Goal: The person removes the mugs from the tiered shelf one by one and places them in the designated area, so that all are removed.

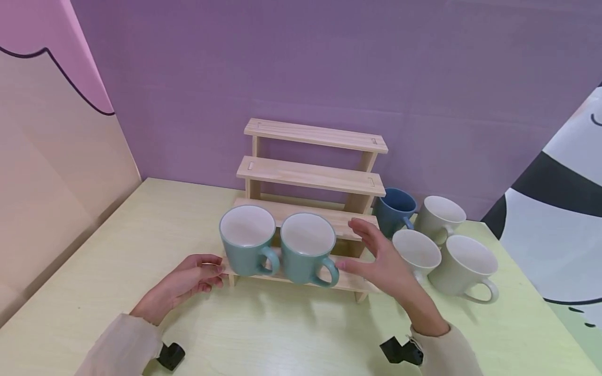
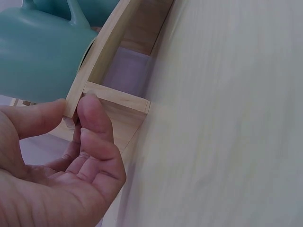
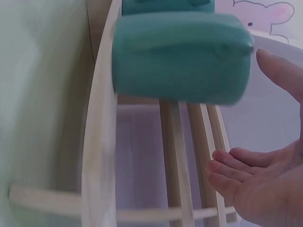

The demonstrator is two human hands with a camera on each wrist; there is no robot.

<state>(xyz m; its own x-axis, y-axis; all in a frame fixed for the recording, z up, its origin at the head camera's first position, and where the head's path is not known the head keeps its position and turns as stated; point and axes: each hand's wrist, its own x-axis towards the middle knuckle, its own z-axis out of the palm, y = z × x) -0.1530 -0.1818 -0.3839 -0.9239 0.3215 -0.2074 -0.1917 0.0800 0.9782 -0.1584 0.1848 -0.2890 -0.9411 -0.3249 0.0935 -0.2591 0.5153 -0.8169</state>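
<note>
Two teal mugs with white insides, a left one [image 1: 242, 258] and a right one [image 1: 301, 263], stand side by side on the lowest step of a pale wooden stepped rack [image 1: 310, 175]. Their handles point toward the front right. My left hand [image 1: 195, 277] pinches the left end of that lowest board; the left wrist view has the thumb on top and the index finger [image 2: 94, 113] underneath. Beside the right mug, my right hand [image 1: 383, 263] is spread with thumb and fingers apart. In the right wrist view a small gap separates the thumb [image 3: 279, 71] from the mug.
Right of the rack, a dark blue mug [image 1: 392, 214] and several white mugs [image 1: 463, 269] stand close together on the light wooden table [image 1: 188, 203]. A purple backdrop [image 1: 305, 62] rises behind. The upper three steps of the rack carry no mugs.
</note>
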